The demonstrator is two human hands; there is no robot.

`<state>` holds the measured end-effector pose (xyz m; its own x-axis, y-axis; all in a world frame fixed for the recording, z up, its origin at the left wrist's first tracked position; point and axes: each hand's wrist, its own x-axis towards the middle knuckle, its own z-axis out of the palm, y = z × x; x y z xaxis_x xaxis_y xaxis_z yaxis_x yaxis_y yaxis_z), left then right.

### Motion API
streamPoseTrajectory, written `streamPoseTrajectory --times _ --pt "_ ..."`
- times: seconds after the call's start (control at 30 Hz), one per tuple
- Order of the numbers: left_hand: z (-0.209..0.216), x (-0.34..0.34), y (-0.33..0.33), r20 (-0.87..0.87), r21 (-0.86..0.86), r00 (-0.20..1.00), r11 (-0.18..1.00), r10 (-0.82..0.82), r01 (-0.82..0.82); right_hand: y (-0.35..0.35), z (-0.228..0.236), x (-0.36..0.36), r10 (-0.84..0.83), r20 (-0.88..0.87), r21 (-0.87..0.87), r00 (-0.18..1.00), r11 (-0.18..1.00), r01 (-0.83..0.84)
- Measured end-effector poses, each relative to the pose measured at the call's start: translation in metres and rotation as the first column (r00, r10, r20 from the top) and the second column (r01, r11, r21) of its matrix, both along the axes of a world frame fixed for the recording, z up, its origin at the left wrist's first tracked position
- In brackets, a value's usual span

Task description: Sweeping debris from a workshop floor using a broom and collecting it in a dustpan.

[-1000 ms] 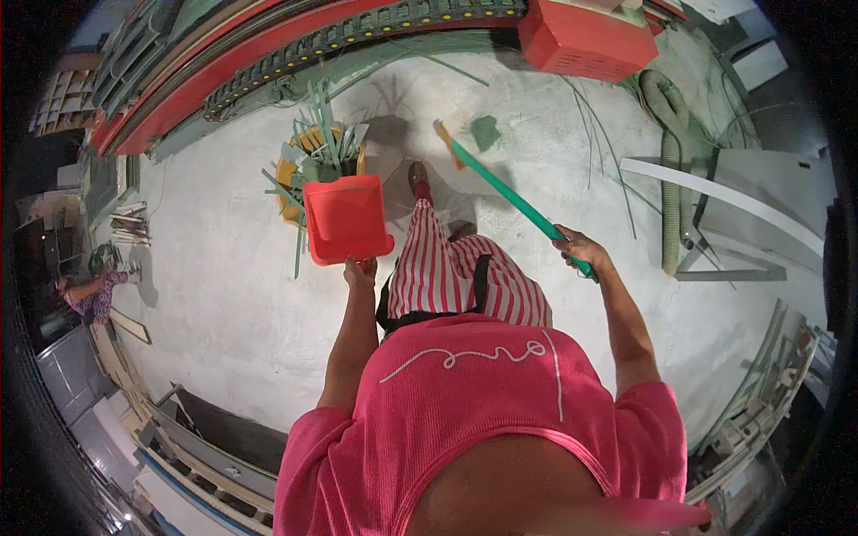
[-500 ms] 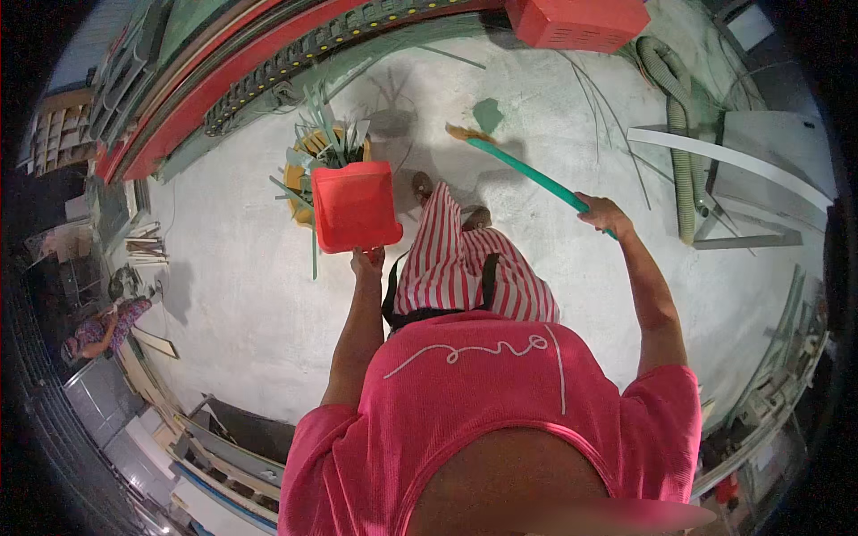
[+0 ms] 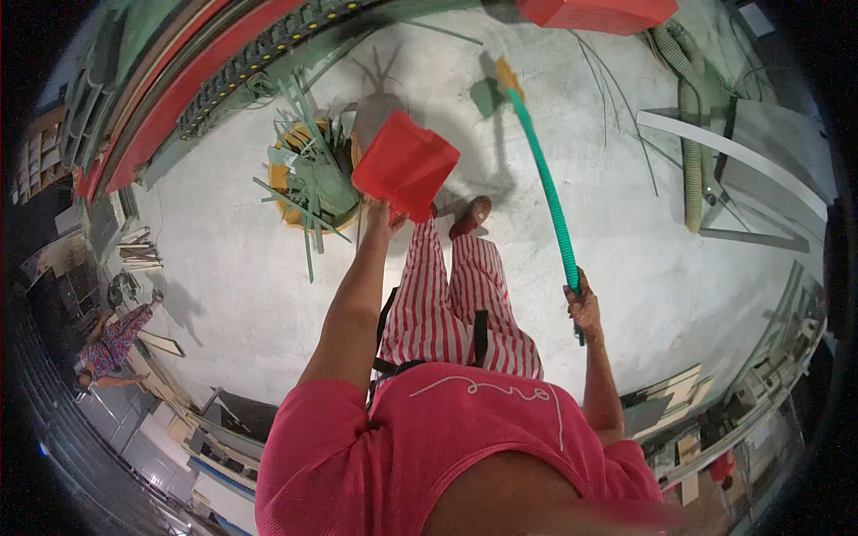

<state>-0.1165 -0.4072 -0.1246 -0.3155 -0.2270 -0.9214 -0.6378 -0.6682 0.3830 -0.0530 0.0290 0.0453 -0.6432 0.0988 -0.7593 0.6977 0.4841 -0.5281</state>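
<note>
My left hand (image 3: 382,217) is closed on a red dustpan (image 3: 407,165), which hangs tilted in front of my legs, just right of a yellow bin (image 3: 281,174). Long green and grey strips (image 3: 313,183) stick out of the bin on all sides. On the right, my right hand (image 3: 584,308) grips a broom (image 3: 547,170) near the end of its green ribbed handle. Its yellowish bristles point away from me, beside a dark green patch (image 3: 485,98) on the pale floor. Whether the bristles touch the floor I cannot tell.
A red box-shaped unit (image 3: 594,12) stands at the far side. Ribbed hoses (image 3: 693,179) and a white curved strip (image 3: 733,147) lie at the right. Thin strips (image 3: 617,98) are scattered on the floor. Another person (image 3: 116,344) is at the far left, near stacked boards.
The dustpan has swung right, away from the bin, and turned. My right hand has come back toward my body, and the broom now points more straight ahead.
</note>
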Motion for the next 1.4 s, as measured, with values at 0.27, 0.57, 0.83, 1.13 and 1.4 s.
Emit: streamPoseTrajectory --times 0.27,0.57,0.83,1.13,1.4 --pt "-0.110 -0.079 0.040 0.200 0.058 0.965 0.985 -0.170 0.162 -0.040 -0.071 -0.001 -0.244 0.139 0.035 0.960 0.970 0.242" --pt "-0.228 -0.132 0.088 0.153 0.184 0.988 0.983 -0.027 -0.002 -0.074 -0.144 -0.004 -0.097 0.454 0.209 0.886 0.978 0.000" --pt "-0.302 -0.158 0.117 0.314 0.138 0.948 0.986 0.047 -0.094 -0.088 -0.181 0.012 -0.218 0.457 0.194 0.863 0.971 0.143" --pt "-0.325 -0.182 0.128 0.377 0.193 0.917 0.958 0.127 -0.212 -0.100 -0.179 0.015 -0.237 0.407 0.287 0.882 0.950 0.123" --pt "-0.336 -0.197 0.114 0.360 0.153 0.911 0.950 0.202 -0.272 -0.067 -0.203 -0.041 0.055 0.155 0.378 0.986 0.919 -0.111"
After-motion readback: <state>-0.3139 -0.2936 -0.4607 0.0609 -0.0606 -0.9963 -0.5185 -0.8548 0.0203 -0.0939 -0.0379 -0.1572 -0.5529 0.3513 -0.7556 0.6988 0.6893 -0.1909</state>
